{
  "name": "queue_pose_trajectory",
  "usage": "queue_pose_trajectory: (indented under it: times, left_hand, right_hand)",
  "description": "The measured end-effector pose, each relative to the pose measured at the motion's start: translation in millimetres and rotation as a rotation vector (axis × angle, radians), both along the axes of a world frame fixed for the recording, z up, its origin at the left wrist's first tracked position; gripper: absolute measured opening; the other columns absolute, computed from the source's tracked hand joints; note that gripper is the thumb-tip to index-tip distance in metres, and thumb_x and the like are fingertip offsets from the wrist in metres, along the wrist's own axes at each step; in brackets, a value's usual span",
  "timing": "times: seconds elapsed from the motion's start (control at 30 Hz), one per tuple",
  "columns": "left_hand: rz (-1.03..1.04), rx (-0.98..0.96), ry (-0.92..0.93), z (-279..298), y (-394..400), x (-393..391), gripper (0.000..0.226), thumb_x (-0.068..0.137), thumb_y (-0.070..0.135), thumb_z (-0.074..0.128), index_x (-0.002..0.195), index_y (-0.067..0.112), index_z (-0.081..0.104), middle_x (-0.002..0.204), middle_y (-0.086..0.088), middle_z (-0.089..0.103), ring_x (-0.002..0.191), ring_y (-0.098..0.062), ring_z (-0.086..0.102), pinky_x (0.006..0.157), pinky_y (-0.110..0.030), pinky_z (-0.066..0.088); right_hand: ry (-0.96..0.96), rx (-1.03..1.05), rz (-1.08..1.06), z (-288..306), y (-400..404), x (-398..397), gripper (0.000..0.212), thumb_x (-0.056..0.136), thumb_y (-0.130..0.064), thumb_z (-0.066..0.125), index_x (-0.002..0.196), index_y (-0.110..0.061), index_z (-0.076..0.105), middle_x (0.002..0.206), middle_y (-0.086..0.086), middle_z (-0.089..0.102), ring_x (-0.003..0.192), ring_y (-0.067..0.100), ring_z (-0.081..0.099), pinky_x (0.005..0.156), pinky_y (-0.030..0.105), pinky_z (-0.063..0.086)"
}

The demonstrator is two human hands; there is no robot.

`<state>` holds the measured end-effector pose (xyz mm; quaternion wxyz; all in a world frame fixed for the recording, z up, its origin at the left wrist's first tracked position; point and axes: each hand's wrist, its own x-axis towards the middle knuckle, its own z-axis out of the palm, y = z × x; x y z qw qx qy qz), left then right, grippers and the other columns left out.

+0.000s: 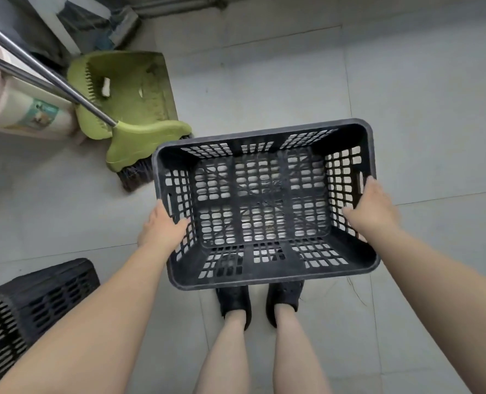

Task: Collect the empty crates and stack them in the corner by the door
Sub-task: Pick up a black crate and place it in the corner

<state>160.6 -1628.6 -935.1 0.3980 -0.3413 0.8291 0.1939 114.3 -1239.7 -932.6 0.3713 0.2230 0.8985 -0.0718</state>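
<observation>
Head view crate: black slatted crate [261,206], empty, held at centre above the shoes [234,301]
Left grip [162,226]: clasps its 9 o'clock rim
Right grip [371,209]: clasps its 3 o'clock rim
Second crate [34,302]: floor, 8 o'clock
Green dustpan [128,89]: 11 o'clock

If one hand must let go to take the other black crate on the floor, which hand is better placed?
Left. The second crate lies on the left hand's side; the right hand would cross the held crate.
</observation>
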Motion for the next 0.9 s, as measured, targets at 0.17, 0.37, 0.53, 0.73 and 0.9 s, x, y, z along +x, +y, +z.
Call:
queue_pose_trajectory:
  times: [0.17,0.37,0.53,0.73,0.9]
  left_hand:
    - [0.377,0.121,0.211,-30.9,-0.4,5.3,0.051,0.089,0.032,0.057,0.133,0.022,0.035,0.128,-0.002,0.056,0.112,-0.028,0.056,0.100,-0.043,0.043]
    - [0.793,0.323,0.185,-41.4,-11.4,1.4,0.036,0.096,0.058,0.038,0.117,0.032,0.052,0.116,0.001,0.061,0.103,-0.027,0.060,0.088,-0.039,0.046]
    - [0.889,0.388,0.214,-44.5,-12.9,-3.7,0.051,0.092,0.066,0.035,0.109,0.024,0.058,0.096,-0.003,0.056,0.080,-0.021,0.053,0.070,-0.035,0.047]
    - [0.908,0.383,0.191,-15.8,-7.7,-7.1,0.047,0.094,0.064,0.033,0.102,0.024,0.056,0.083,0.002,0.051,0.067,-0.016,0.049,0.064,-0.033,0.044]
    - [0.853,0.381,0.182,51.8,-13.7,-18.9,0.043,0.095,0.061,0.034,0.095,0.025,0.058,0.083,0.002,0.053,0.068,-0.017,0.049,0.064,-0.031,0.043]
  right_hand:
    - [0.131,-0.157,-0.459,-35.1,18.0,-6.6,0.070,0.086,-0.024,0.067,0.142,-0.005,0.029,0.141,0.013,0.046,0.125,0.035,0.048,0.102,0.045,0.040]
    - [0.123,-0.372,-0.742,-55.1,40.1,-18.9,0.026,0.091,-0.041,0.055,0.102,-0.018,0.057,0.122,0.007,0.061,0.085,0.026,0.065,0.088,0.039,0.048]
    - [0.026,-0.424,-0.823,-73.3,57.6,-24.2,0.047,0.087,-0.062,0.048,0.078,-0.017,0.059,0.103,0.006,0.060,0.071,0.023,0.064,0.075,0.036,0.045]
    - [0.075,-0.430,-0.918,-47.9,63.5,-8.9,0.054,0.080,-0.067,0.051,0.073,-0.014,0.056,0.071,0.007,0.055,0.057,0.019,0.051,0.062,0.028,0.044]
    - [0.017,-0.512,-0.974,23.8,58.4,7.4,0.055,0.094,-0.061,0.040,0.074,-0.011,0.051,0.070,0.009,0.051,0.058,0.020,0.047,0.061,0.027,0.042]
